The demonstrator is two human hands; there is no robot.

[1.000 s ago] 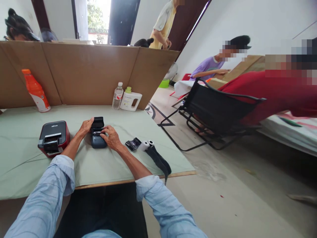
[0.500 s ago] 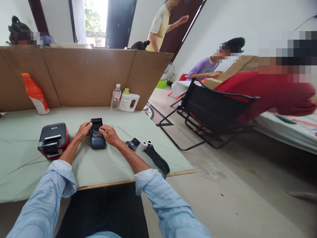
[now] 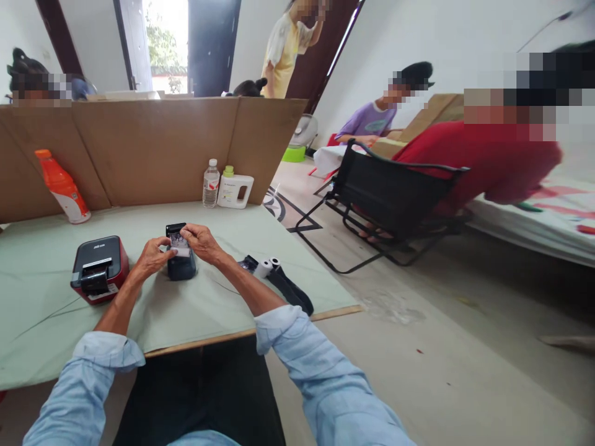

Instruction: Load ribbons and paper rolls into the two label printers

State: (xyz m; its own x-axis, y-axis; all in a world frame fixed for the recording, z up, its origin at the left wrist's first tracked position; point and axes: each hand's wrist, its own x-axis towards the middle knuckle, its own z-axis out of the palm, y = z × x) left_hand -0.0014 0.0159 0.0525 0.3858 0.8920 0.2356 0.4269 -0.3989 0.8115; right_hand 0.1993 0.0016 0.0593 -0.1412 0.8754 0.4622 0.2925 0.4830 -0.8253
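Note:
A small dark portable printer [image 3: 182, 269] stands on the table in front of me, its black lid [image 3: 175, 228] raised. Over its open compartment is a white paper roll [image 3: 182, 252], with a greyish, patterned piece [image 3: 177, 240] above it that I cannot make out clearly. My left hand [image 3: 152, 255] is closed at the left end of the roll, thumb and fingers on it. From the right, my right hand [image 3: 202, 243] pinches the upper right edge of the greyish piece, its fingers partly hiding it.
A red and black label printer [image 3: 100, 267] stands left. At right lie white paper rolls [image 3: 264, 268], a black strap [image 3: 292, 288] and a small dark packet [image 3: 248, 264]. Bottles [image 3: 211, 184] and a white jug [image 3: 235, 189] stand by the cardboard screen [image 3: 158, 152]. People sit nearby.
My left hand has come from the lid's side down to the front of the compartment. The white roll now shows between my hands. My right hand has shifted slightly up.

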